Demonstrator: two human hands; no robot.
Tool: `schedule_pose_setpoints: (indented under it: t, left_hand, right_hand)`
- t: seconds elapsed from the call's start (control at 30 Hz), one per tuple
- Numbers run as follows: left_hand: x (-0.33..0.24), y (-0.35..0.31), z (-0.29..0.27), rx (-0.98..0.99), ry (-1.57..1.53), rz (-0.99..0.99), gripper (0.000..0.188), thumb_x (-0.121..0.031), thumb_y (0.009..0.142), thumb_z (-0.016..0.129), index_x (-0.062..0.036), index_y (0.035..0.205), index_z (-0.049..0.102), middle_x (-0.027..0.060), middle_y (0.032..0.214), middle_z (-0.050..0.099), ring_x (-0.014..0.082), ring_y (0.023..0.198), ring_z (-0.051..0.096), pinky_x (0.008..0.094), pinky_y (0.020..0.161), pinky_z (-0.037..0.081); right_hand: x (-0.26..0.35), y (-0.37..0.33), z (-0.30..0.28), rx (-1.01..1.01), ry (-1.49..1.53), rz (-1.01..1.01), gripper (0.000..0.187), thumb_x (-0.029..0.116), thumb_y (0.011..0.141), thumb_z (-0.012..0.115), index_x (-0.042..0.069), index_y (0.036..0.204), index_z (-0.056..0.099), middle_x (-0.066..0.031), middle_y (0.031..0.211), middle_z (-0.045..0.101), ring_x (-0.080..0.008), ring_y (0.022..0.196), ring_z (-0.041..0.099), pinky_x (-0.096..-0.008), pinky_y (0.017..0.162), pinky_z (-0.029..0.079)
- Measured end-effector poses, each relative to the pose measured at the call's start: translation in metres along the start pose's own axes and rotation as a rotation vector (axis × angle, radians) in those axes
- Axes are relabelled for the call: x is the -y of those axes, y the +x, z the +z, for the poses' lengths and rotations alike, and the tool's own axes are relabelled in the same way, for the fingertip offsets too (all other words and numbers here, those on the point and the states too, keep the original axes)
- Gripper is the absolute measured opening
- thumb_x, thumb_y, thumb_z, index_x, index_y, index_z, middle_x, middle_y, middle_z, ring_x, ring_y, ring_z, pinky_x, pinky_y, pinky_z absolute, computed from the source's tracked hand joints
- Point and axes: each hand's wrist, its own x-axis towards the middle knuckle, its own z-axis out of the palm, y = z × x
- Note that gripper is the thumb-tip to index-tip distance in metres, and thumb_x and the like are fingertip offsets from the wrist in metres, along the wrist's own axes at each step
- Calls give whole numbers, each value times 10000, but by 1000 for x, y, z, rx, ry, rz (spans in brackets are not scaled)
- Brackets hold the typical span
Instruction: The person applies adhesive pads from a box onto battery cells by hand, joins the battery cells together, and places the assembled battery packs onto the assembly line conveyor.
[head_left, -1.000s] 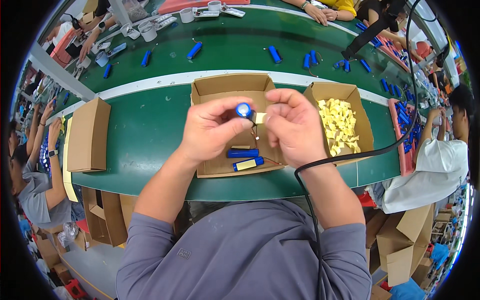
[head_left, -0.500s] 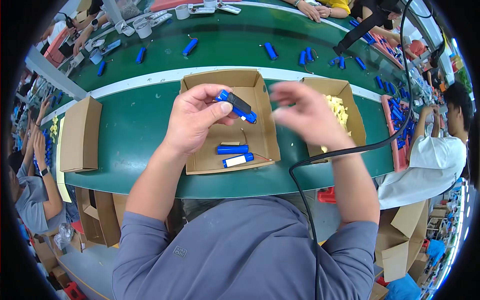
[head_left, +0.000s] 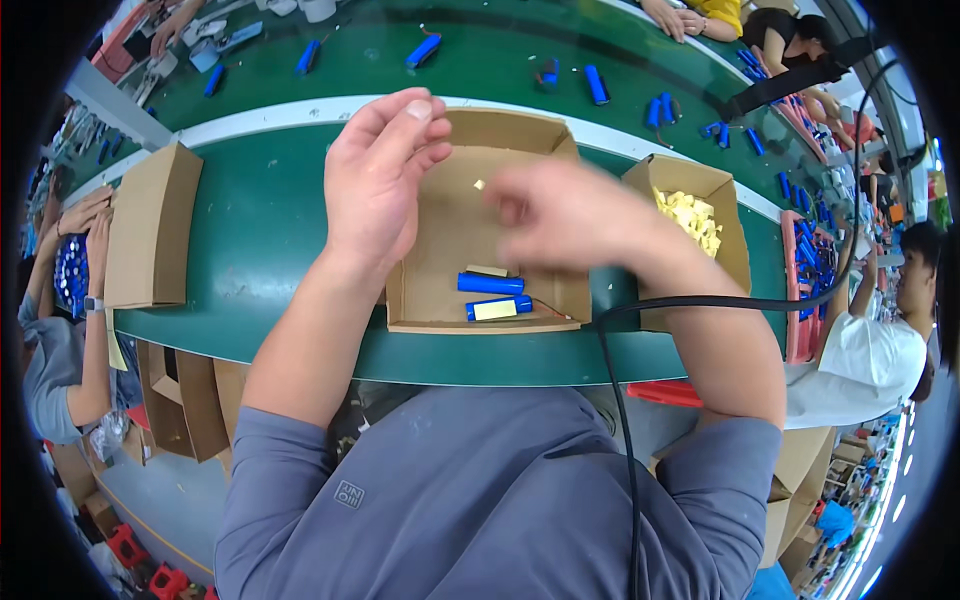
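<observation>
Two blue battery packs (head_left: 488,283) lie crosswise at the open cardboard box's (head_left: 440,225) near end, closer to the blurred right hand (head_left: 565,212) than the left hand (head_left: 380,180), both hands' fingers curled, grip unclear.

Lit brightly and fairly evenly, with white glare from lamps (head_left: 899,506) at the right rim and darker shade beneath the table (head_left: 270,240). Smeared by motion at the right grip (head_left: 550,212), crisper at the left grip (head_left: 378,172). Bowed toward the edges, black in the corners.
</observation>
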Motion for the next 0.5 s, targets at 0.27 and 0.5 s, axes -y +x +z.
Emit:
schedule_pose_setpoints:
  t: [0.27,0.5]
  left_hand:
    - [9,0,3,83,45,-39,203,-166,893,558,-6,1018,556,83,964,593,159,864,557,300,781,459]
    - [13,-3,-2,115,82,-25,177,-147,903,544,-15,1021,557,75,968,593,142,849,560,288,739,466]
  right_hand:
    - [0,-14,58,21,-303,-129,379,103,662,625,44,1027,545,-179,956,546,-355,848,595,-419,746,488]
    - [-5,-13,62,-183,-217,-36,232,107,674,590,-9,868,543,-205,808,595,-379,761,610,-444,665,499]
